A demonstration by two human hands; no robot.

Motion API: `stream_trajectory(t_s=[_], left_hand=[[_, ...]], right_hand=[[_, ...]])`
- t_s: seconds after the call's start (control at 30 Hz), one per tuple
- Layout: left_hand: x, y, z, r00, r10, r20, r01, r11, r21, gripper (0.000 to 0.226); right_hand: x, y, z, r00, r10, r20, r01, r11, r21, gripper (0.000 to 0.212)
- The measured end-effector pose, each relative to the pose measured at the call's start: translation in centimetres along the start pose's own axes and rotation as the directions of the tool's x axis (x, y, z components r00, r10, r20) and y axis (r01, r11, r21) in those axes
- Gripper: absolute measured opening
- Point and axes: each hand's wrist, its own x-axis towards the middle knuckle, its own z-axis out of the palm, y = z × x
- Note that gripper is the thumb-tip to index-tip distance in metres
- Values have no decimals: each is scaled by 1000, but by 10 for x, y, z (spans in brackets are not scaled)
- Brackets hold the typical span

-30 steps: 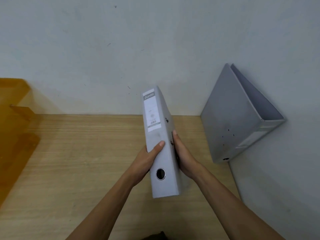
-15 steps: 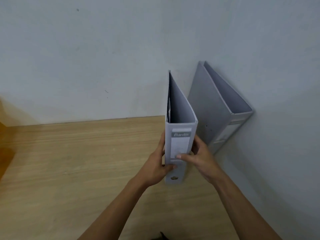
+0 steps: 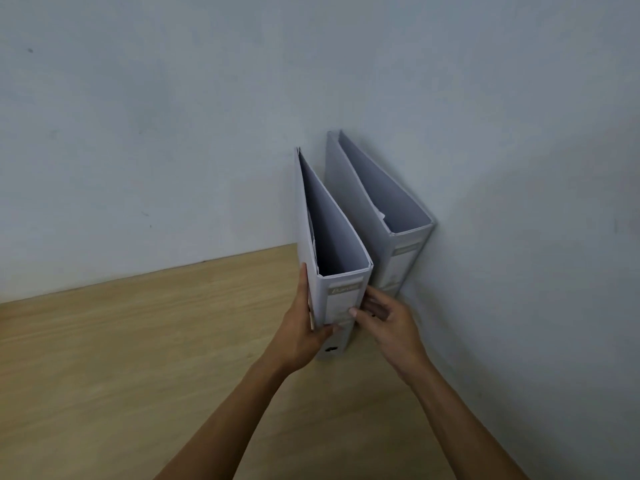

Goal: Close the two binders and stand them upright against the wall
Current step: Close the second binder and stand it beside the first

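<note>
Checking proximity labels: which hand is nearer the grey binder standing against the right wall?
Right. The right hand sits in front of the grey binder against the right wall, near its spine. The left hand is beyond the other grey binder, on its left cover.

The desk (image 3: 145, 358) has a pale wood-grain top with a smooth, matt finish, its streaks running along its length. Both binders, the near binder (image 3: 341, 271) and the far binder (image 3: 349, 188), look like grey card with a smooth, faintly sheened covering, each with a paper label on the spine, and white paper sheets show inside. The wall (image 3: 173, 116) is painted a flat, matt blue-grey with small scuffs and specks.
</note>
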Motion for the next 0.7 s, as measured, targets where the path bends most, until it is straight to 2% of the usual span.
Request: stream_trajectory(t_s=[0.17, 0.47, 0.5, 0.6, 0.7], left_hand=[[21, 7, 4, 1000, 24, -2, -24, 999, 25, 111], [53, 12, 7, 1000, 20, 2, -20, 998, 53, 107], [56, 12, 7, 1000, 20, 5, -20, 998, 58, 107], [60, 10, 9, 1000, 14, 13, -15, 996, 85, 108], [62, 8, 9, 1000, 2, 20, -4, 995, 99, 107]], right_hand=[[14, 7, -4, 991, 15, -136, -16, 1000, -2, 41], [35, 13, -4, 936, 74, -345, -75, 997, 10, 12], [36, 12, -4, 928, 62, -368, -71, 997, -13, 12], [35, 10, -6, 907, 11, -422, -52, 995, -86, 32], [36, 9, -7, 914, -4, -406, -47, 992, -116, 32]])
